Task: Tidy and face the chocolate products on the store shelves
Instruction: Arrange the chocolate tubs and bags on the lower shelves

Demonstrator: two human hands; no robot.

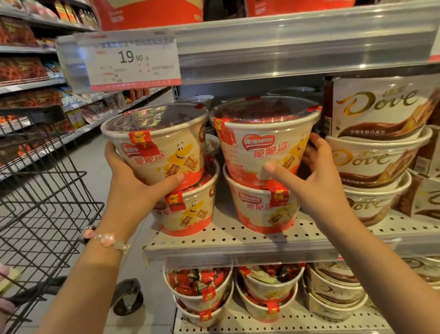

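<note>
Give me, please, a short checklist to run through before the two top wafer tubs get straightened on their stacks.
1. Left hand grips the top left tub: ok.
2. Right hand grips the top right tub: ok.
3. Top left tub sits level: not ok, it is tilted.
4. Top right tub's label faces front: ok.
5. Lower tubs sit steady on the shelf: ok.
6. Room behind the stacks: cannot tell.

Narrow gap between two wafer tub stacks (159,156) (265,147), 12 o'clock. Dove tubs (377,158) crowd 3 o'clock. Wire cart (37,188) blocks 9 o'clock. Price rail (282,44) caps headroom above lids.
</note>
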